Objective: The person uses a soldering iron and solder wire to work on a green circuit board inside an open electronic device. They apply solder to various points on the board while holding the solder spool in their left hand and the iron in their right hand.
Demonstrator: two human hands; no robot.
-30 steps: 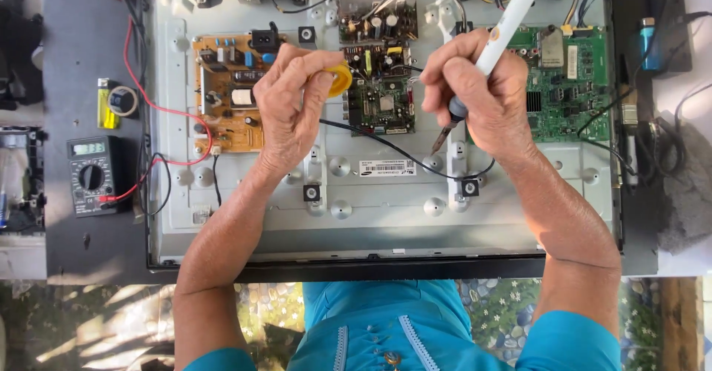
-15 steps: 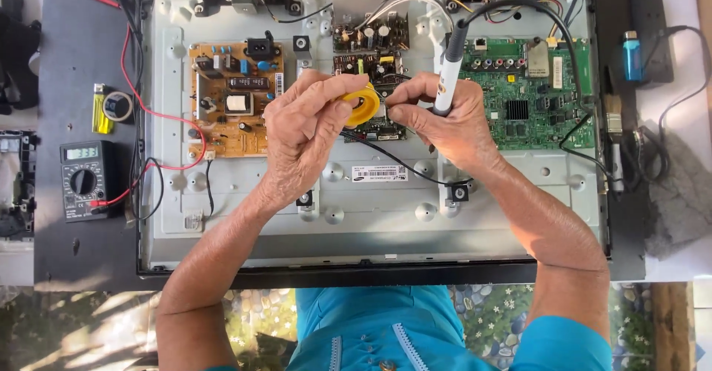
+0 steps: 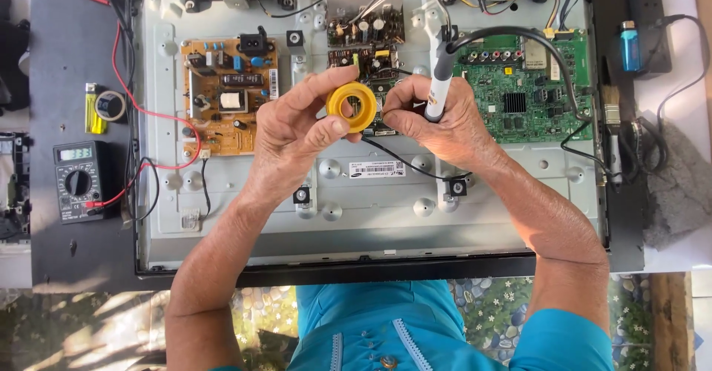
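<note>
My left hand (image 3: pixel 300 130) holds a small yellow spool (image 3: pixel 351 107) between thumb and fingers, above the middle of an opened flat-screen chassis (image 3: pixel 222 215). My right hand (image 3: pixel 437 122) grips a grey soldering iron (image 3: pixel 440 81) upright, its black cable (image 3: pixel 534 44) looping off to the right. The right fingertips touch the spool's right edge. Under the hands lies a small dark circuit board (image 3: pixel 367 33). An orange-brown power board (image 3: pixel 230 104) sits to the left, a green main board (image 3: pixel 530 89) to the right.
A multimeter (image 3: pixel 78 182) lies at the left with red leads (image 3: pixel 130 81) running onto the chassis. A yellow item and a tape roll (image 3: pixel 111 104) lie above it. At the right are a blue lighter (image 3: pixel 630 44), a brush (image 3: pixel 612 119) and a grey cloth (image 3: pixel 678 185).
Both hands came together over the centre. The yellow spool turned to face up between them, and the soldering iron swung from slanting to upright in the right hand.
</note>
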